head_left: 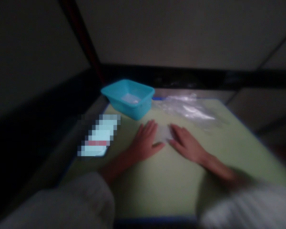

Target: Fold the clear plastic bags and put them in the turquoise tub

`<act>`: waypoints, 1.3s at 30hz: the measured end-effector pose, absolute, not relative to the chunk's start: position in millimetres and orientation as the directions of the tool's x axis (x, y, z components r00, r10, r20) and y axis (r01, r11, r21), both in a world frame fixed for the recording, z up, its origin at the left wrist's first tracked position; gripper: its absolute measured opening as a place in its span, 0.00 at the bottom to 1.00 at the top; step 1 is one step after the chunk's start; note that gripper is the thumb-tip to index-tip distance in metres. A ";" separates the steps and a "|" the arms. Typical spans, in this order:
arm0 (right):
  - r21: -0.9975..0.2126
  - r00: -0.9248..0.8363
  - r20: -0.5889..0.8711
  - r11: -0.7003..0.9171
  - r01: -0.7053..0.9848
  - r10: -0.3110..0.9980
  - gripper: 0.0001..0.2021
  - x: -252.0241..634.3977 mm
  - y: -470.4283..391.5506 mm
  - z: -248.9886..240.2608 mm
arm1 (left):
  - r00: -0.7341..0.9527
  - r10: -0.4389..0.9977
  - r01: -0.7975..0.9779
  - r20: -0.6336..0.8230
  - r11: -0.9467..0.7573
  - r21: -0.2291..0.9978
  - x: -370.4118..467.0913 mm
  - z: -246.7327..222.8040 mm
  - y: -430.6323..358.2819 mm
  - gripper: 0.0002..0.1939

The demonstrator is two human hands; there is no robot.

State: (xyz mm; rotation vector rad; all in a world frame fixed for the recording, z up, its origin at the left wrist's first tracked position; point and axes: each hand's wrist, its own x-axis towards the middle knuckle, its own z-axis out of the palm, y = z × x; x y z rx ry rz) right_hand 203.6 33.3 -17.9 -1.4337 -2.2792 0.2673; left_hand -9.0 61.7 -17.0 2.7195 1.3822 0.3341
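Note:
My left hand (145,143) lies flat on the pale green table, fingers stretched out and thumb apart. Opposite it, my right hand (189,145) points inward with its fingers extended and thumb spread. Between the two sits a small whitish, see-through piece of plastic (164,133), which looks like a small bag, though blur hides its detail. The right fingertips reach its right edge; the left hand is at its left side. Just behind my left hand stands a turquoise plastic basket (140,109) with some whitish, see-through material (131,98) in it.
Crumpled clear plastic bags (193,111) are spread over the back right of the table (157,190). A lit, pixelated screen, apparently a phone (98,138), lies by the left edge. Walls rise behind the table, and the room is dim.

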 end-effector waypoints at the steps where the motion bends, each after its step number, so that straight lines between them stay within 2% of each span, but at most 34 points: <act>1: -0.455 -0.333 0.278 0.429 0.781 0.901 0.26 206.8 35.5 -16.8 | 0.569 0.806 0.785 0.163 -0.591 0.186 -12.7 -16.7 63.4 0.39; 3: -0.575 -0.249 0.305 0.386 0.721 0.919 0.20 213.2 40.0 -14.4 | 0.576 0.801 0.769 0.161 -0.598 0.226 -21.3 -16.2 67.5 0.39; 5: -0.635 -0.195 0.317 0.360 0.684 0.928 0.15 218.2 43.7 -11.9 | 0.593 0.790 0.749 0.154 -0.611 0.255 -30.1 -15.7 71.8 0.39; 10: -0.643 -0.185 0.335 0.368 0.672 0.924 0.09 223.2 45.1 -5.6 | 0.587 0.792 0.740 0.168 -0.609 0.286 -41.0 -12.2 77.7 0.38; 16: -0.658 -0.206 0.287 0.349 0.667 0.935 0.06 223.2 35.1 2.4 | 0.519 0.818 0.785 0.246 -0.571 0.242 -38.4 -12.9 79.4 0.32; 21: -0.751 -0.367 0.171 0.362 0.552 0.914 0.04 216.2 22.0 11.5 | 0.450 0.813 0.786 0.369 -0.557 0.267 -38.5 -17.8 86.3 0.28; 25: -0.816 -0.512 0.142 0.393 0.424 0.847 0.03 213.0 19.6 12.0 | 0.524 0.732 0.640 0.436 -0.676 0.365 -33.8 -9.5 80.0 0.26; 28: -0.797 -0.559 0.177 0.451 0.402 0.810 0.04 217.0 22.9 9.4 | 0.711 0.590 0.482 0.383 -0.805 0.346 -26.8 -0.6 67.6 0.22; 32: -0.689 -0.678 0.271 0.630 0.359 0.683 0.07 224.3 25.8 8.2 | 0.884 0.384 0.314 0.267 -0.910 0.269 -19.8 4.1 55.4 0.22; 35: -0.638 -0.733 0.288 0.694 0.333 0.616 0.09 225.9 24.6 9.3 | 0.927 0.317 0.263 0.199 -0.930 0.258 -18.8 3.8 53.3 0.26; 39: -0.605 -0.750 0.304 0.727 0.325 0.588 0.11 225.3 22.3 10.0 | 0.945 0.297 0.255 0.139 -0.932 0.257 -20.8 3.6 54.4 0.29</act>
